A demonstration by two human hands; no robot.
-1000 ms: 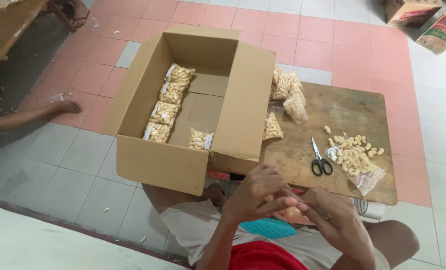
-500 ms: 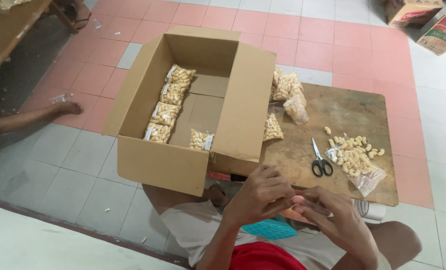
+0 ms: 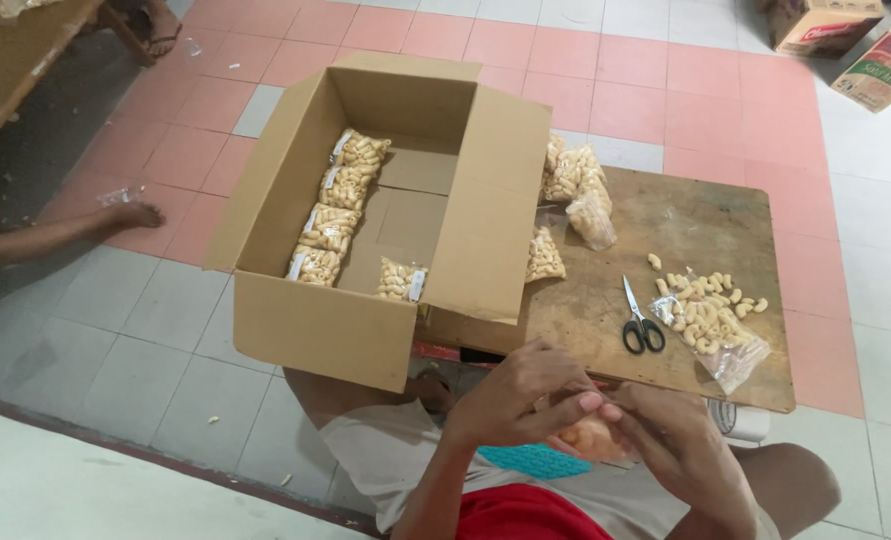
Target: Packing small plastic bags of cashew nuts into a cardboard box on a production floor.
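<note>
The person is sitting on the floor and holding a small clear packet of pale snack pieces point(image 3: 588, 437) low in the lap, at about six o'clock from the wooden board, likely so both hands can work its top edge close to the body. The left hand point(image 3: 519, 395) is curling over the packet from the nine o'clock side, fingers pressed together onto its upper edge, while the right hand point(image 3: 676, 445) is cupping it from the three o'clock side, thumb and forefinger meeting the left fingertips in a pinch on the plastic. The open cardboard box point(image 3: 311, 325) is standing at ten o'clock from the hands, flaps up, seemingly within easy reach for dropping packets in; it is holding a row of four filled packets point(image 3: 331, 205) along its left wall and one more packet point(image 3: 402, 280) near the front, with bare cardboard elsewhere. The low wooden board point(image 3: 696, 215) is lying at one o'clock, carrying a heap of filled packets point(image 3: 576, 190) at its far left corner beside the box flap, scissors point(image 3: 640, 320) near its front edge, and an open plastic bag spilling loose snack pieces point(image 3: 711, 320) just to the right of the scissors. Another person's foot point(image 3: 126, 215) is resting on the tiles at nine o'clock, well apart.
</note>
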